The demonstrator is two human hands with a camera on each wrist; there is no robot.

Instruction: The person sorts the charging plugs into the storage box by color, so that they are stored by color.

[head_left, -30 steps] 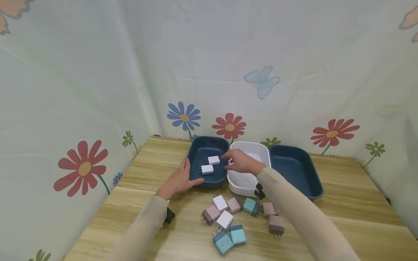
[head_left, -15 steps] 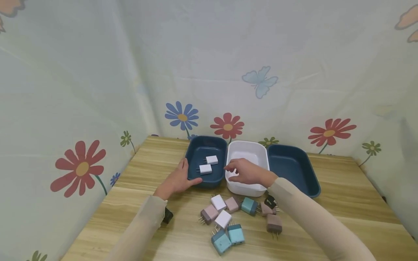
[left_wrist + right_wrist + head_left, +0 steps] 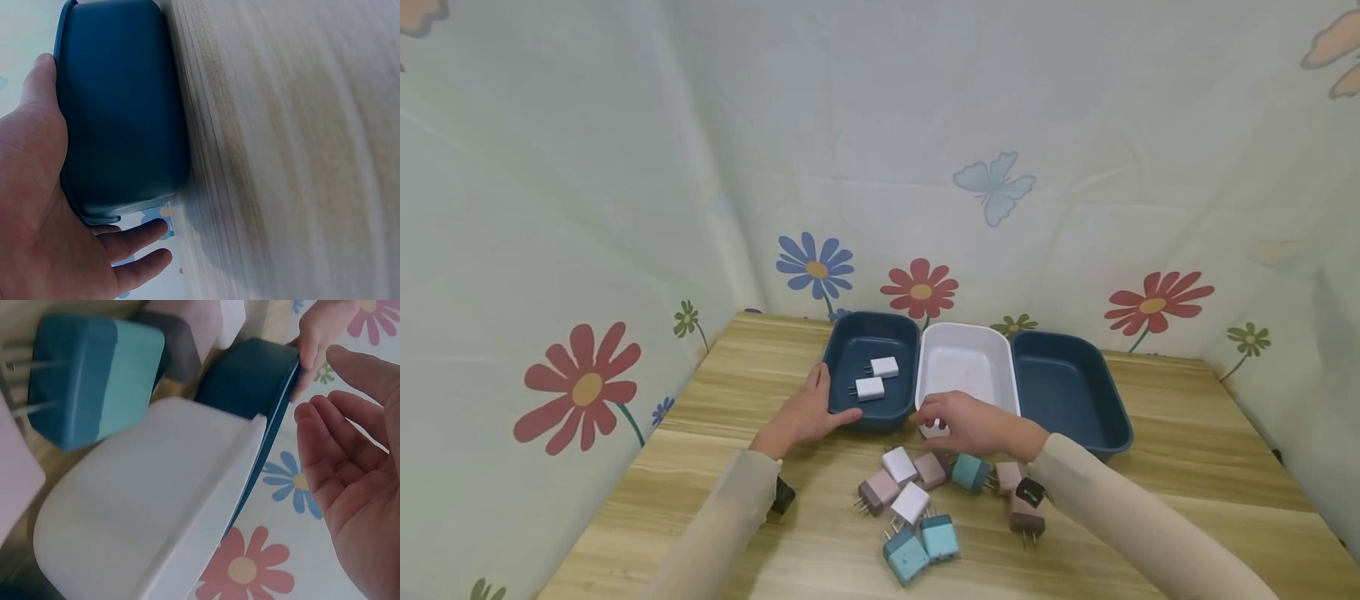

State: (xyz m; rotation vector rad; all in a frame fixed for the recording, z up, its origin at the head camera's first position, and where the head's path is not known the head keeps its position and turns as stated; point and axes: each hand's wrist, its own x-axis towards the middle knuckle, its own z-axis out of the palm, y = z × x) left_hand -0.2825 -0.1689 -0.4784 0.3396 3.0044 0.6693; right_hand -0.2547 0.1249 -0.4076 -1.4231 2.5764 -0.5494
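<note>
The near left corner of the left dark blue tray [image 3: 857,350] was steadied by the left hand [image 3: 805,412], its thumb laid on the near rim and its fingers spread fairly straight along the outer side. The right hand [image 3: 966,421] was held over the near end of the white tray [image 3: 966,358], its fingers loosely bent, the thumb apart and nothing grasped.

2 white plug adapters [image 3: 870,388] were contained in the left tray, apart from its walls. 9 more were scattered on the wooden table [image 3: 752,358] in front of the trays: 2 loose white adapters [image 3: 911,503], 4 pink adapters [image 3: 877,490] and 3 teal adapters [image 3: 906,556]. None could be seen in the right dark blue tray [image 3: 1067,392].

The step in hand was judged to be a reach for another adapter, with sorting by colour suggested (only white ones were held in the left tray). For the next move, a lowering of the right fingers and a careful pinch on 1 adapter seemed to be called for, its crowded neighbours being left undisturbed.

No brand, label or writing could be read on the adapters or trays.
</note>
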